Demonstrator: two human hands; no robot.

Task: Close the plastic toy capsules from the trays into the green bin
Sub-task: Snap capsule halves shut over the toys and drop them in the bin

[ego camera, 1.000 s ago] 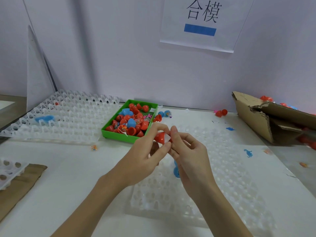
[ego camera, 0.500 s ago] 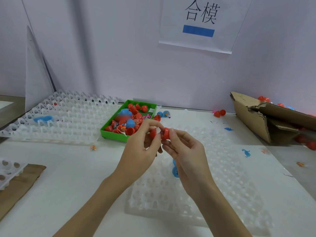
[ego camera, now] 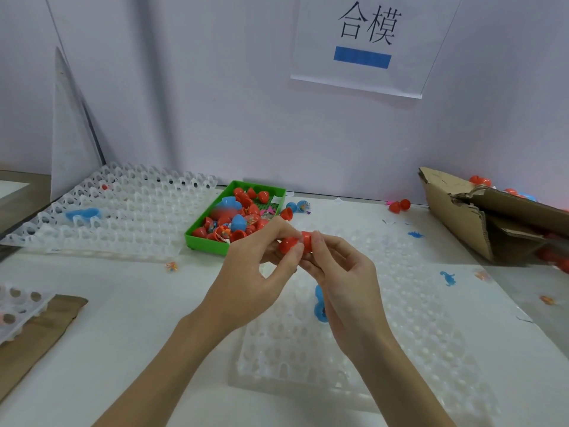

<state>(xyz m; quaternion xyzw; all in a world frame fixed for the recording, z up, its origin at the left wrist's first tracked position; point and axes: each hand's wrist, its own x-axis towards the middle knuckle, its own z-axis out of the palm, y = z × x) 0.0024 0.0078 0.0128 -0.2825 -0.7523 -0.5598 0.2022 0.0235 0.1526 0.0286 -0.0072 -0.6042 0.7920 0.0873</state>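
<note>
Clearly your left hand point(ego camera: 258, 266) and right hand point(ego camera: 341, 272) each pinched half of the red capsule point(ego camera: 297, 243) — light, slick, thin plastic — best squeezed at the rims.

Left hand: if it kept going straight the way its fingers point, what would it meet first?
The left hand points rightward with one red capsule half; it would probably first meet the other red half held by the right hand.
</note>
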